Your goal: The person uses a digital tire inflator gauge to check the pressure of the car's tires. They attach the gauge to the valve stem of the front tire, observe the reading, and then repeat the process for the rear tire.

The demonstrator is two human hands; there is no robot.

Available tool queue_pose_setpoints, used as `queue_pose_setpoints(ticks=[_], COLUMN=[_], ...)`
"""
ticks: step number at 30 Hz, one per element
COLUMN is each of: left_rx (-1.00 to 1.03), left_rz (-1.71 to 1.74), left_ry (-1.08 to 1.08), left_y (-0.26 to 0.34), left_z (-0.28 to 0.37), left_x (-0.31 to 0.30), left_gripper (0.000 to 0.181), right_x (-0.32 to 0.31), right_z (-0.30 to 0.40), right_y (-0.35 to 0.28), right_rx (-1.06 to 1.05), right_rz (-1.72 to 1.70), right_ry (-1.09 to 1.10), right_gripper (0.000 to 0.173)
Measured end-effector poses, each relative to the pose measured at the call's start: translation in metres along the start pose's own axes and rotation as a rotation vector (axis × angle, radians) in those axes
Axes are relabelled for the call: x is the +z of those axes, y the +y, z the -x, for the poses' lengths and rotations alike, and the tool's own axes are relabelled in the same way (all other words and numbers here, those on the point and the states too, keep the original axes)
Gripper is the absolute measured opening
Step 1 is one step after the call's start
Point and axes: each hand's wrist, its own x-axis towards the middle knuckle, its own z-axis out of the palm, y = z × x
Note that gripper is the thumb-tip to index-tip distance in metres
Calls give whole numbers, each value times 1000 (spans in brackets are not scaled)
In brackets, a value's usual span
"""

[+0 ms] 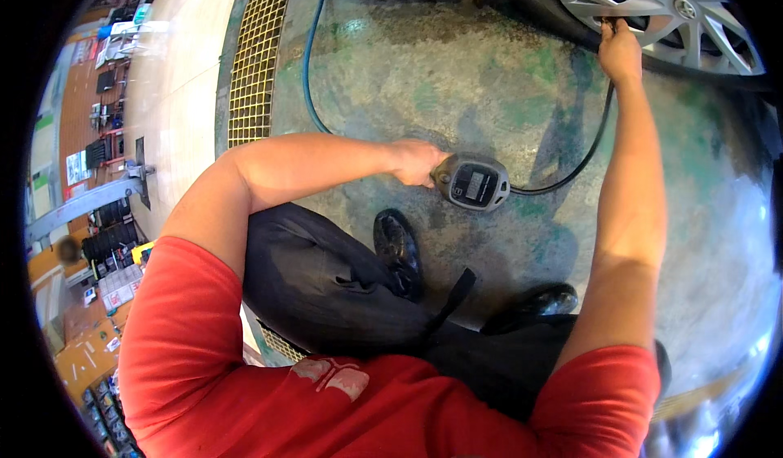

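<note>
My left hand (419, 161) grips the handle end of a digital tyre inflator gauge (474, 183), whose display faces up. From its far end a black rubber hose (581, 167) curves up to my right hand (619, 51). That hand pinches the hose's end fitting (610, 22) against the rim area of a car wheel. The wheel has a silver multi-spoke cover (685, 36) with a Toyota emblem, set in a black tyre (538, 5). My fingers partly hide the fitting, so I cannot tell whether it sits on the valve stem.
A blue air hose (308, 60) runs down the stained concrete floor (440, 79) and passes behind my left forearm. Left of it lies a yellow floor grating (254, 72). Workbenches with tools (104, 213) line the far left. My black shoes (397, 250) are below the gauge.
</note>
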Motion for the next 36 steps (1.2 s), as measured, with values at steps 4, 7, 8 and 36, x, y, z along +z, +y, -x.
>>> queue_pose_setpoints(ticks=[4,7,8,36], left_rx=[-6,-15,-18,141], left_rz=[-5,0,2,-38], left_ry=[1,-11,-12,112], left_y=[5,6,6,6], left_z=[1,2,2,-4], left_x=[-3,-7,-8,-14], left_gripper=[54,56,56,32], right_x=[1,0,0,-3], right_z=[0,2,2,3], right_y=[-1,-2,-2,-4], right_rx=[-3,-5,1,-3], right_rz=[7,-14,-22,-14], right_ry=[6,12,9,-4], right_gripper=[33,34,34,31])
